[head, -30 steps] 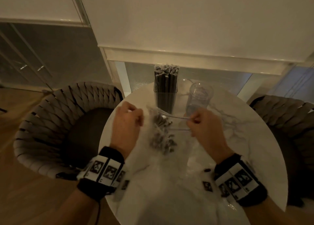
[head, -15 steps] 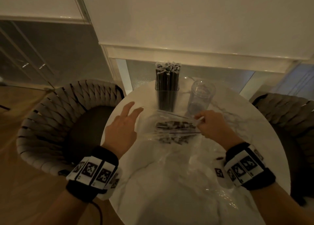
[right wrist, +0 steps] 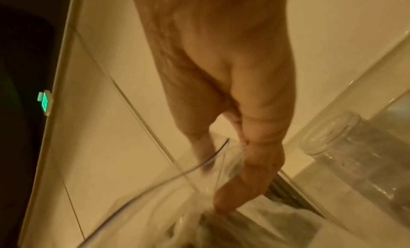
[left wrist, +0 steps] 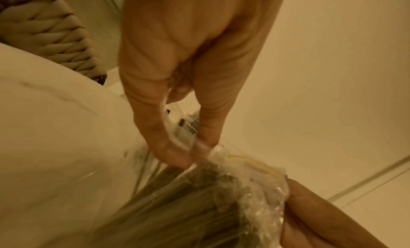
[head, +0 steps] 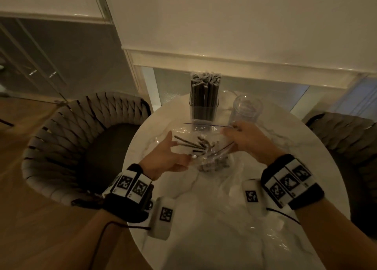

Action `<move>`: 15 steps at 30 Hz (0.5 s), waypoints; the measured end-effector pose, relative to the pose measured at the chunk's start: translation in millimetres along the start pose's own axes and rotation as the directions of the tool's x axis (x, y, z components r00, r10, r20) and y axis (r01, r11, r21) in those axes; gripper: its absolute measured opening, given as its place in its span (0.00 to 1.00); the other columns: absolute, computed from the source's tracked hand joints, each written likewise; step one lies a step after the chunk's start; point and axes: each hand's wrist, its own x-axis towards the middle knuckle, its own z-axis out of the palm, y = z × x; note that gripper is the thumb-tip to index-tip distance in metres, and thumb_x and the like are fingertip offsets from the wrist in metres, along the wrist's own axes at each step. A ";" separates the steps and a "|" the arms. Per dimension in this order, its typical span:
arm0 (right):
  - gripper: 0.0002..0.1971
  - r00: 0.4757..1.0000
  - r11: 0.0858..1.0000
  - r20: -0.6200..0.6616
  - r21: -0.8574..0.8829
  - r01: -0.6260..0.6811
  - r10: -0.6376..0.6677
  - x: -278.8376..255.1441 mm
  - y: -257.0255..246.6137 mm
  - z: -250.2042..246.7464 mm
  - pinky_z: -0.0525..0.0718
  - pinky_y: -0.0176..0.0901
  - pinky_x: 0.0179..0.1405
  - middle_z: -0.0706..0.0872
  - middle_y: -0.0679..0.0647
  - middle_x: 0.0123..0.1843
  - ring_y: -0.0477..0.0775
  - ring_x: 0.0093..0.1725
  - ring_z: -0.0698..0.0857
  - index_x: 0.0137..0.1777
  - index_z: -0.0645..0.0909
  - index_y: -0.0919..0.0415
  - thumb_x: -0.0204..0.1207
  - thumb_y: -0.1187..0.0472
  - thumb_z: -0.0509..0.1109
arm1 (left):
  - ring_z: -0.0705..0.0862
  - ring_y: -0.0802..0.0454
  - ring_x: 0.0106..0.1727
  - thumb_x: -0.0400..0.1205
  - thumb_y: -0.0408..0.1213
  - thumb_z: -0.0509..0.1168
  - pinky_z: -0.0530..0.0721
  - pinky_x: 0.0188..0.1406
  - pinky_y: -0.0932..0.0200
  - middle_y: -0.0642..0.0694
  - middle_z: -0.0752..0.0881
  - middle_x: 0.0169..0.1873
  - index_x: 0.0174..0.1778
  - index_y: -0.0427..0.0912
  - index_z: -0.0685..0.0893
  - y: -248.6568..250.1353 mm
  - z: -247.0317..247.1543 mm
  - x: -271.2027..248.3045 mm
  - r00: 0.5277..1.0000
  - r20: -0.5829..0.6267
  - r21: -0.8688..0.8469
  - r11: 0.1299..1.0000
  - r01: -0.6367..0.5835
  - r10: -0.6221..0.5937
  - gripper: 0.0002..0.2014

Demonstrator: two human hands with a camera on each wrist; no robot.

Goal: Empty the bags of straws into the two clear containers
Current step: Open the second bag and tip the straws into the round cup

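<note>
A clear zip bag (head: pixel 204 147) of dark straws hangs low over the marble table (head: pixel 302 153) between my hands. My left hand (head: pixel 183 157) pinches its near end; the left wrist view shows the fingertips (left wrist: pixel 195 155) closed on the bag's plastic (left wrist: pixel 255 178). My right hand (head: pixel 228 133) pinches the zip edge, as the right wrist view shows (right wrist: pixel 233 173). Behind the bag stands a square clear container (head: pixel 205 106) packed with upright dark straws. To its right is an empty round clear container (head: pixel 245 110), just beyond my right hand.
Crumpled clear plastic (head: pixel 234 218) lies on the near part of the table. A woven chair (head: pixel 81 137) stands at the left and another (head: pixel 346 139) at the right. A white wall ledge (head: pixel 244 63) runs behind the table.
My left hand, open and off the bag half a second ago, now pinches its near end. The bag has turned and its straws have slid into a heap.
</note>
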 end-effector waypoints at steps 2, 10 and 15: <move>0.23 0.988 0.999 0.142 0.002 0.054 -0.054 -2.5 -1.7 2.0 0.88 0.47 0.48 0.85 0.61 0.53 0.55 0.51 0.87 0.65 0.75 0.57 0.70 0.65 0.75 | 0.84 0.50 0.53 0.68 0.19 0.74 0.90 0.35 0.59 0.50 0.67 0.76 0.82 0.53 0.45 0.9 7.5 0.5 1.000 0.005 -0.041 0.999 -0.028 0.028 0.57; 0.20 0.933 0.850 -0.074 -0.442 0.287 -0.353 -1.8 9.1 -7.2 0.71 0.12 0.39 0.86 0.59 0.49 0.43 0.52 0.81 0.66 0.77 0.68 0.74 0.77 0.63 | 0.71 0.41 0.70 0.69 0.42 0.78 0.72 0.70 0.53 0.39 0.66 0.73 0.79 0.49 0.58 -0.1 2.9 -4.1 0.996 -0.020 0.756 0.653 -0.042 0.088 0.46; 0.14 0.906 0.770 0.028 -0.516 0.376 -0.423 3.8 1.7 -5.9 0.79 0.21 0.47 0.91 0.62 0.49 0.51 0.49 0.87 0.56 0.86 0.66 0.73 0.75 0.65 | 0.44 0.36 0.81 0.62 0.53 0.80 0.51 0.75 0.24 0.53 0.38 0.79 0.65 0.67 0.71 25.1 4.5 -12.7 0.958 0.111 0.874 0.432 -0.221 0.265 0.37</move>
